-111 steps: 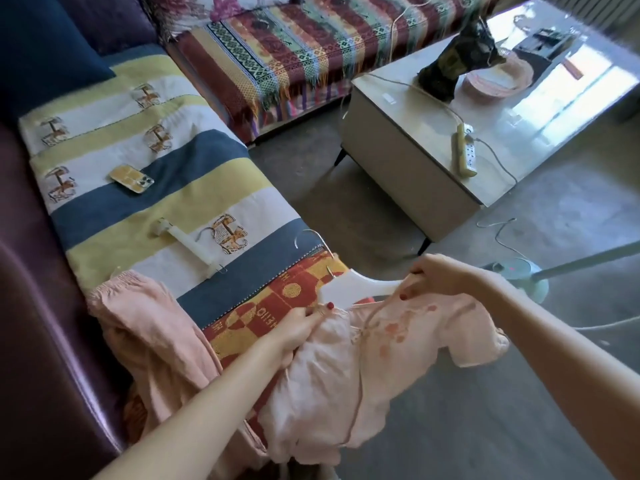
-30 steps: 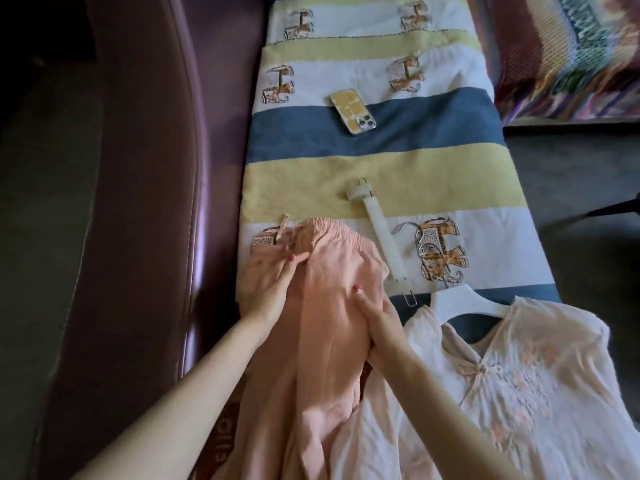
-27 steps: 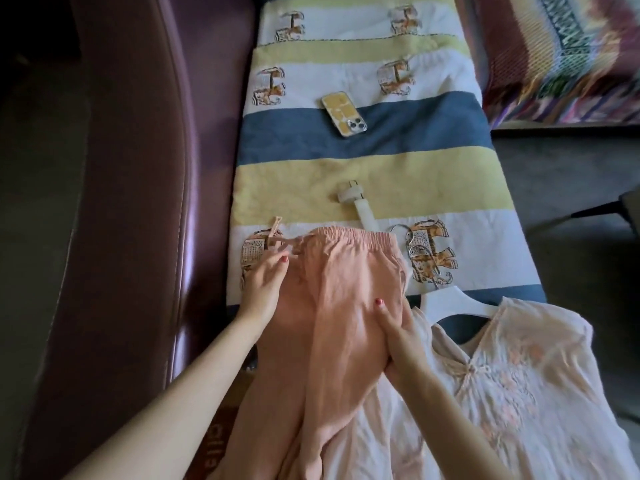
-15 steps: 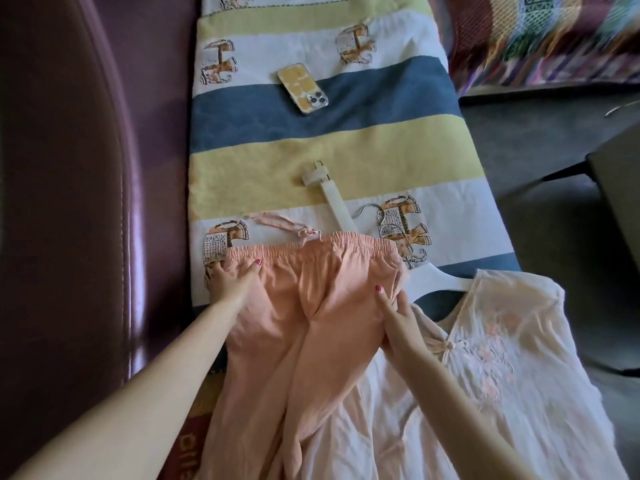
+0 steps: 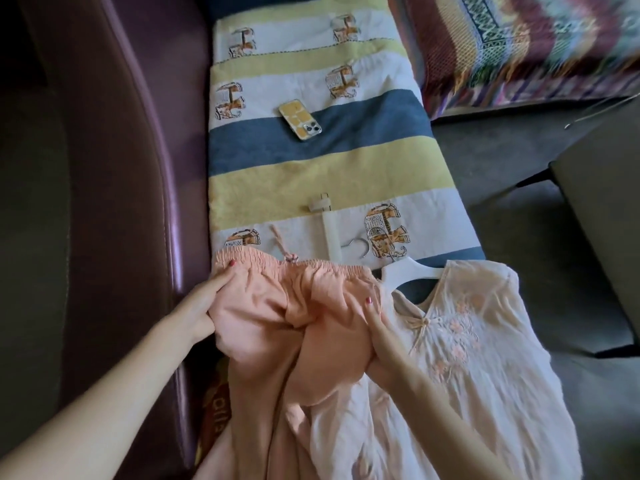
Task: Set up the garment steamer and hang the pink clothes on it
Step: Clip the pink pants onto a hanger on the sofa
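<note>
Purple leather is seen on the sofa (image 5: 114,168), whose seat is covered by a striped blanket (image 5: 311,161) in yellow, white and blue bands with small printed figures. A second seat at the upper right is covered by a patterned woven throw (image 5: 519,46), and a grey floor (image 5: 502,174) is seen between them.

On the near end of the blanket the pink trousers (image 5: 277,341) are laid, with the elastic waistband turned away from the person and a drawstring (image 5: 282,245) lying over the white band. Just beside them, on the right, a pale pink blouse (image 5: 467,358) with embroidered flowers is spread out; a white hanger (image 5: 405,271) is put inside its neck, and its metal hook is seen above the collar.

The trousers are gripped at the left side, near the waistband, by the left hand (image 5: 204,306); its fingers are curled into the cloth. The right side of the trousers is gripped by the right hand (image 5: 375,327), with the fingers clamped on a fold of cloth, so that the fabric is bunched between the two hands.

Beyond the waistband a white clip hanger (image 5: 327,226) is lying on the blanket, partly covered by the trousers. Further away, on the blue band, a phone (image 5: 300,120) in a yellow case is placed face down.
</note>
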